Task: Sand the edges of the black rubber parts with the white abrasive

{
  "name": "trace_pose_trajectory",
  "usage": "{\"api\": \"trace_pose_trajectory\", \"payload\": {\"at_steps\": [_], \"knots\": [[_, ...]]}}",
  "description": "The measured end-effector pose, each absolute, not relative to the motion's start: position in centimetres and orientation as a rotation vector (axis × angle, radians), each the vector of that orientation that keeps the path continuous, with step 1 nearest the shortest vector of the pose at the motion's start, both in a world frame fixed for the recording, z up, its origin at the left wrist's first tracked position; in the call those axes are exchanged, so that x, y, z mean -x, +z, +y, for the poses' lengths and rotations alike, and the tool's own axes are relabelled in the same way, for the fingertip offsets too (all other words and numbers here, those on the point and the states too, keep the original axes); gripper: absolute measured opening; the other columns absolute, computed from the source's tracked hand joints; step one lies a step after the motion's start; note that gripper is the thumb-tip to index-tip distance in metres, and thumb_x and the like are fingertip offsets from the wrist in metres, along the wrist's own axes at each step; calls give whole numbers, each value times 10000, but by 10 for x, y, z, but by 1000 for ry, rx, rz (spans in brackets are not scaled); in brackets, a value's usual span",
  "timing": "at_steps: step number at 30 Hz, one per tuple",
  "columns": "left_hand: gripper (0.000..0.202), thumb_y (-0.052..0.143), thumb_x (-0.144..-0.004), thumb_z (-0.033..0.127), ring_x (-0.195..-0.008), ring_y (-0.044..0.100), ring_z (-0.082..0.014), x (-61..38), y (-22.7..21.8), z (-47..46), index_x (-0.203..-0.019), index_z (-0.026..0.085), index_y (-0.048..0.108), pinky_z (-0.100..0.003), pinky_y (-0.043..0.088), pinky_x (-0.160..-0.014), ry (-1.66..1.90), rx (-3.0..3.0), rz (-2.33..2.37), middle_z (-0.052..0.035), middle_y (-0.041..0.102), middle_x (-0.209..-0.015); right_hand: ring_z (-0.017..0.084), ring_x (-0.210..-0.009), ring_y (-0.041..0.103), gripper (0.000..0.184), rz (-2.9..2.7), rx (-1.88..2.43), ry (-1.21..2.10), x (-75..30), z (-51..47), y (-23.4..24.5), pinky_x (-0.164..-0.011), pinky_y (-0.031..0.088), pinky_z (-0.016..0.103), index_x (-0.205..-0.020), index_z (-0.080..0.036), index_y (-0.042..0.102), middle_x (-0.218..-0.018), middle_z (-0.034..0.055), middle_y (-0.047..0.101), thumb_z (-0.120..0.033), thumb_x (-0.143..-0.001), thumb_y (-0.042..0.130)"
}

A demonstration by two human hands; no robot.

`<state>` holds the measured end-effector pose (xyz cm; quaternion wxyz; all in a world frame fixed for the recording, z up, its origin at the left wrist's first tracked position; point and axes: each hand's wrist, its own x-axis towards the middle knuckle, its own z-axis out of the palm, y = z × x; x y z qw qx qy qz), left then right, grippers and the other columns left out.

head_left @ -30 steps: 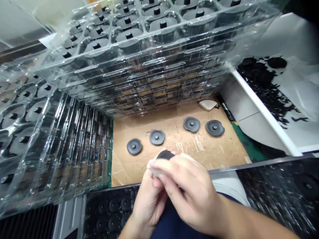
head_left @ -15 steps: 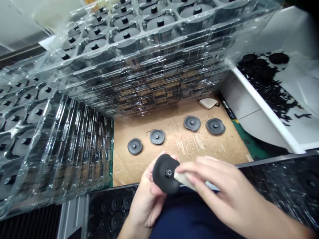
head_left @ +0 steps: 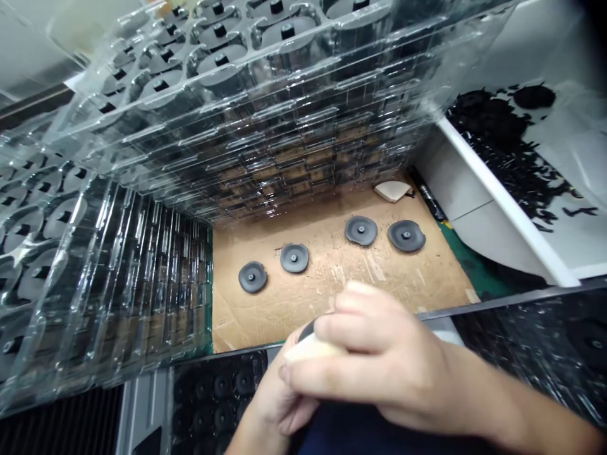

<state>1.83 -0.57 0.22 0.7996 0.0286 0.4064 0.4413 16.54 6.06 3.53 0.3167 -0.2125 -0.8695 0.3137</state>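
Note:
My left hand grips a black round rubber disc, nearly all of it hidden behind my right hand. My right hand lies over the disc with its fingers closed round a pale cream tool pressed against it. Both hands hover over my lap at the near edge of a brown cardboard sheet. On the cardboard lie several loose black discs: one at the left, one beside it, and two to the right.
Tall stacks of clear plastic trays filled with black discs wall in the back and the left. A white tray of black scraps stands on the right. Dark trays of discs sit below, and a pale wedge lies at the back.
The disc, held face up and in plain sight half a second ago, is now covered by my right hand, which moved left over it with the pale tool.

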Motion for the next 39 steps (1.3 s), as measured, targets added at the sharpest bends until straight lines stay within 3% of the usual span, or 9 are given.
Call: {"api": "trace_pose_trajectory", "payload": {"at_steps": [4,7,14,19,22,27,33,36,39], "knots": [[404,789,-588,377,-816,697,-224,-16,2,-3,-917,158,705,-297,575,-723,850,-50,718,-78,725,-951,157,-748,543,281,-2178,889,764,-180,72,18,-686,412,299,-989,-141,681,-812,57,654,-124,-904,413],[507,787,-572,403,-889,689,-245,-15,5,1,-1015,180,681,-295,569,-754,865,-41,667,-85,700,-1050,157,-818,595,243,-1990,1178,899,-187,66,-8,-738,464,297,-1038,-181,666,-901,50,678,-197,-919,456],[598,788,-533,431,-826,690,-210,-14,7,5,-1037,133,674,-269,545,-783,853,-69,741,-100,725,-922,179,-744,664,234,-1924,1286,1121,-187,36,-69,-695,540,325,-959,-198,711,-777,46,709,-217,-882,490],[577,807,-564,343,-853,678,-191,-21,6,6,-1105,221,649,-261,539,-792,965,-77,875,-62,713,-1039,184,-988,639,236,-1710,1366,949,-180,47,-8,-812,530,309,-1085,-214,637,-1086,59,682,-228,-900,491],[617,787,-625,263,-955,651,-206,-20,4,5,-1207,248,580,-289,502,-883,1039,-118,960,-60,696,-1078,174,-830,656,238,-1749,1079,816,-166,42,29,-741,535,297,-1070,-163,638,-929,72,710,-153,-882,492],[568,804,-590,222,-1050,614,-234,-14,4,5,-1127,230,620,-305,471,-939,1105,-197,1051,-56,680,-1087,127,-696,619,200,-1978,907,1196,-155,37,38,-641,496,235,-923,-160,667,-794,25,682,-95,-864,488],[577,796,-603,254,-1105,591,-270,-20,12,4,-1150,235,613,-356,439,-987,1008,-176,1000,-63,699,-1066,156,-719,592,237,-1903,836,854,-151,43,37,-695,492,301,-1013,-80,636,-786,67,666,-101,-884,439],[534,797,-600,249,-1073,609,-264,-13,10,2,-1106,232,630,-358,441,-983,999,-143,1014,-72,683,-1119,108,-700,599,211,-1995,807,1111,-165,36,41,-649,490,219,-986,-161,642,-785,7,671,-88,-867,484],[632,854,-494,264,-1025,625,-245,-9,5,0,-1086,223,637,-320,474,-931,981,-88,965,-75,677,-1125,109,-684,605,202,-2053,1067,1080,-178,32,43,-623,481,214,-976,-212,641,-764,-11,662,-118,-869,497]]}}
